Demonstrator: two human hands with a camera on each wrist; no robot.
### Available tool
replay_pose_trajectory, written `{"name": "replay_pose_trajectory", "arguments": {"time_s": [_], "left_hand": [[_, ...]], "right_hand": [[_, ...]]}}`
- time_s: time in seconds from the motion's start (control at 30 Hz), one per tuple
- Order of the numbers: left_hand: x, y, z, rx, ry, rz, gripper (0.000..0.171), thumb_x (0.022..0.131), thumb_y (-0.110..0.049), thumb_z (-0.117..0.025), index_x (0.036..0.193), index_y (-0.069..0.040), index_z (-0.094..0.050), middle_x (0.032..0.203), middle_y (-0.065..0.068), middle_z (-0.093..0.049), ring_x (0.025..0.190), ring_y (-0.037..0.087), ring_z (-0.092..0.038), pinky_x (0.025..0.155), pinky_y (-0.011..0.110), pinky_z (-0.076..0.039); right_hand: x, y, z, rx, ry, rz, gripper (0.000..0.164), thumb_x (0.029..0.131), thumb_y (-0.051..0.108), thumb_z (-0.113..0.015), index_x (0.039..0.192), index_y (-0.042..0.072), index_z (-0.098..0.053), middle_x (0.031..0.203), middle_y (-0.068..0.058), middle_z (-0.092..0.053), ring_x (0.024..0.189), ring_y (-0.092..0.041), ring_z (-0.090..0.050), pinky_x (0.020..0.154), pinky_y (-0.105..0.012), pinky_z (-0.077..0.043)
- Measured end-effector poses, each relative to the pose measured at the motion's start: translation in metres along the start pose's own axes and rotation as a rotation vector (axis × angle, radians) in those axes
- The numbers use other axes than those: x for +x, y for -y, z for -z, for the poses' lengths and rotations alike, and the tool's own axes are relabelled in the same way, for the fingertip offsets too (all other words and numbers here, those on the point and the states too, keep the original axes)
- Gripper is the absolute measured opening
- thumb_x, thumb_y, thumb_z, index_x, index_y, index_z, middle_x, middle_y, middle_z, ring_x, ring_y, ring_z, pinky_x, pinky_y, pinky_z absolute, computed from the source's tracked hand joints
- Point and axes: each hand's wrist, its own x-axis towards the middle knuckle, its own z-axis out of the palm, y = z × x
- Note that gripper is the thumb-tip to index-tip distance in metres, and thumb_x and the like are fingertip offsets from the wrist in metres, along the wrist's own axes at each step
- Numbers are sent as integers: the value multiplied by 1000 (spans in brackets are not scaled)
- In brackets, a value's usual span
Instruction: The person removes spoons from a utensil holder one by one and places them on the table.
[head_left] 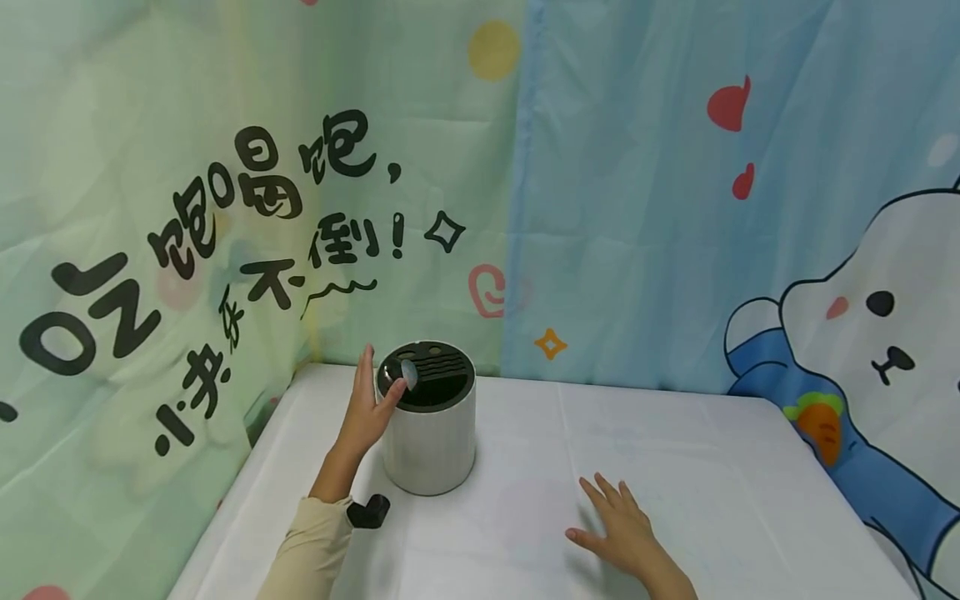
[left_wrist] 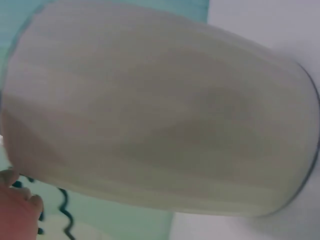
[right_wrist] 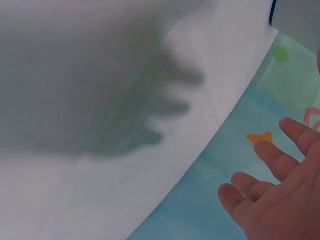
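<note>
White cylindrical black-topped holder [head_left: 431, 450] upright, probably for slot access; left hand [head_left: 367, 412] fingers straight, right hand [head_left: 621, 532] fingers spread, seemingly both empty.

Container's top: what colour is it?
The top is black; it shows best in the head view.

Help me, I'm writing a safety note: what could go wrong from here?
The left hand is at the top of the white container while the right hand is apart from it, so a one-sided push might slide or tip it.

What looks like a grey-ended handle sits close to the left hand and could get knocked; whatever lies below it is hidden and might be sharp.
</note>
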Motion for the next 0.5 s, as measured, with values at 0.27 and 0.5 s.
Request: {"name": "replay_pose_trajectory", "arguments": {"time_s": [0.27, 0.5], "left_hand": [[-1, 20, -4, 7, 111, 112, 109, 77, -65, -55, 146, -2, 0, 150, 25, -2, 137, 42, -10, 106, 58, -19], [2, 14, -6, 50, 119, 154, 107, 75, -56, -64, 146, -4, -4, 150, 23, -7, 136, 41, -17, 105, 57, -23]], "right_hand": [[-2, 0, -2, 16, 13, -4, 80, 79, 46, -64, 138, 2, -35, 144, -29, -25, 127, -59, -12, 91, -73, -21], [-2, -4, -3, 16, 7, 4, 80, 80, 46, -63, 139, 1, -34, 143, -29, -25, 127, -59, -14, 90, -73, -23]]}}
